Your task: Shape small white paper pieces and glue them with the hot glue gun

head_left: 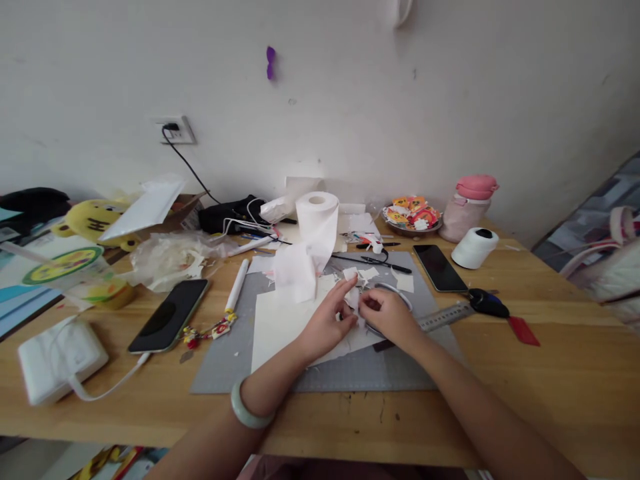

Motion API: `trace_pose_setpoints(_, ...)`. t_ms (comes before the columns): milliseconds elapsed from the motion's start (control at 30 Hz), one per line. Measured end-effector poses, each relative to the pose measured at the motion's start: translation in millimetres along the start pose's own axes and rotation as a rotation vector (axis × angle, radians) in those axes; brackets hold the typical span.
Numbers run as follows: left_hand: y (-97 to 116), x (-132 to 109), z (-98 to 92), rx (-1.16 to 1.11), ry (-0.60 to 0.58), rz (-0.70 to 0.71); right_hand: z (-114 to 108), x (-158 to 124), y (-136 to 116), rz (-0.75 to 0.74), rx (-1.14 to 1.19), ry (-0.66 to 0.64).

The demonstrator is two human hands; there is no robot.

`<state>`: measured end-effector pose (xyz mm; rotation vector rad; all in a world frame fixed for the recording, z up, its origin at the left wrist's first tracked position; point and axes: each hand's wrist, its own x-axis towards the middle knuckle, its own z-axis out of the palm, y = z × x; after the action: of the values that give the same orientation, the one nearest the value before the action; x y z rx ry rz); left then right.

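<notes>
My left hand [327, 319] and my right hand [393, 319] meet above the grey cutting mat [220, 363]. Between their fingertips is a small white piece of paper [354, 299], partly hidden by the fingers. The left index finger is raised, while the thumb and a curled finger close at the piece's edge. My right thumb and index finger pinch its other side. Under the hands lies a large off-white sheet [280, 327]. Scissors [395, 290] and a metal ruler [445, 317] lie beside the right hand. Paper scraps [405, 281] are scattered just beyond.
A tissue roll [317, 213] stands behind the mat, its loose end hanging forward. Phones lie left [170, 317] and right [439, 268]. A thread cone [475, 248], a pink bottle [467, 210] and a filled bowl [413, 217] stand at the back right. A white power bank [63, 360] is far left.
</notes>
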<state>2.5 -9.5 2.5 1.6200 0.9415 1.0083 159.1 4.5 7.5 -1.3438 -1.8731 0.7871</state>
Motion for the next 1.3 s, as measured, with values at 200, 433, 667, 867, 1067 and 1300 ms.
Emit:
trace_pose_setpoints(200,3,3,-4.2,-0.030,0.088,-0.009,-1,-3,-2,-0.119,-0.012,-0.034)
trace_pose_setpoints(433,2,7,-7.9,-0.161,0.101,-0.088,-2,-4,-4,-0.201,-0.011,-0.049)
trace_pose_setpoints(667,2,7,-5.5,-0.271,0.049,-0.120,2,-5,-7,-0.195,-0.039,-0.038)
trace_pose_setpoints(867,2,6,-4.0,-0.263,0.071,-0.089,1,-1,-3,-0.129,-0.083,0.031)
trace_pose_setpoints(1067,4,3,-3.7,-0.227,0.088,-0.049,-7,5,9,-0.034,-0.053,0.081)
trace_pose_setpoints(1300,5,2,-3.7,-0.189,0.049,-0.039,-2,-1,-2,-0.041,0.027,-0.069)
